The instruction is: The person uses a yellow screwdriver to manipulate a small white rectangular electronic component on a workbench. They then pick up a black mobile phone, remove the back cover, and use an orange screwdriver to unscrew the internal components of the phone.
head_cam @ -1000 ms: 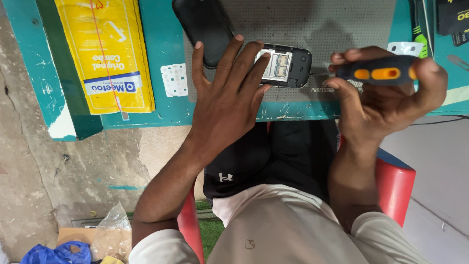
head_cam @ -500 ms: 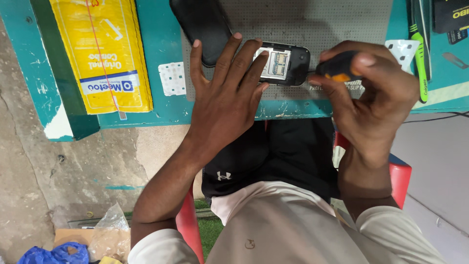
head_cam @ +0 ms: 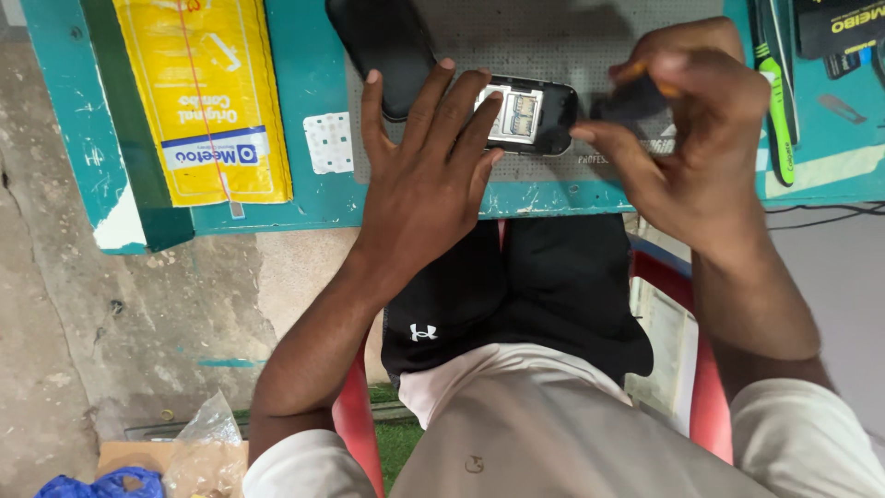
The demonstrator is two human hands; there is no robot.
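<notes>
A small black phone (head_cam: pixel 539 112) with its back cover off lies on a grey work mat (head_cam: pixel 572 37). My left hand (head_cam: pixel 426 171) lies flat on the phone's left end, fingers spread, pinning it to the mat. My right hand (head_cam: pixel 687 129) is closed around a screwdriver (head_cam: pixel 636 97) with an orange and black handle, just right of the phone. The tool is blurred and mostly hidden by my fingers. A black back cover (head_cam: pixel 383 46) lies on the mat above my left hand.
The teal table (head_cam: pixel 313 198) carries a yellow padded envelope (head_cam: pixel 205 97) at left, a small white dotted card (head_cam: pixel 327 143), a green tool (head_cam: pixel 782 101) and a black box (head_cam: pixel 843 28) at right. I sit on a red chair (head_cam: pixel 705 406). Plastic bags (head_cam: pixel 203 447) lie on the floor.
My right hand has turned the screwdriver from level across my fingers to tip-down and brought it left, close to the phone. My left hand has stayed on the phone.
</notes>
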